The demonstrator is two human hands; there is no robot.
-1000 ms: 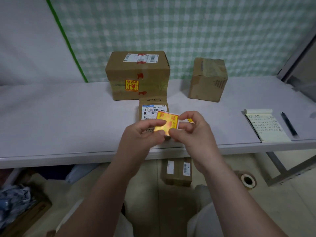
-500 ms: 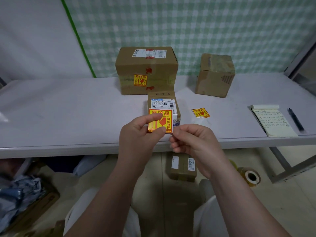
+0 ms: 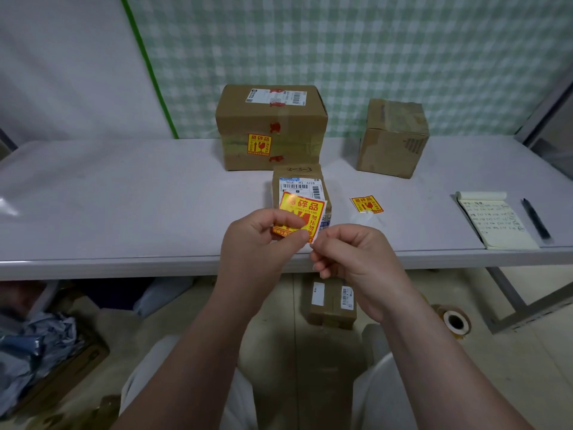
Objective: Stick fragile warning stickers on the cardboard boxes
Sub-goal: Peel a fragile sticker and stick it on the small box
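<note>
Far left of the small box (image 3: 297, 178), a plain pale wall sheet ends at a slanting green tape strip (image 3: 148, 66). From there a green checked curtain (image 3: 372, 51) hangs behind the whole scene. The small box stands on a long pale grey table (image 3: 124, 197). Under the table, well left of the box, lie crumpled grey-blue bags (image 3: 34, 346).

Just behind the small box, touching or nearly so, is a large box (image 3: 273, 128) with a fragile sticker (image 3: 259, 144) on its front face. In front of the small box, the left hand (image 3: 257, 243) pinches the held sticker (image 3: 305, 209) between thumb and curled fingers. The right hand (image 3: 356, 256), fingers curled, nips the sticker's lower right corner.

Below the small box, a taped box (image 3: 331, 302) sits on the floor. Just right of the small box lies a loose sticker (image 3: 366, 204) on the table. Behind and to the right stands a cube box (image 3: 392, 139). Well right are a notepad (image 3: 496, 225) and a pen (image 3: 536, 221), with a tape roll (image 3: 455, 321) on the floor.
</note>
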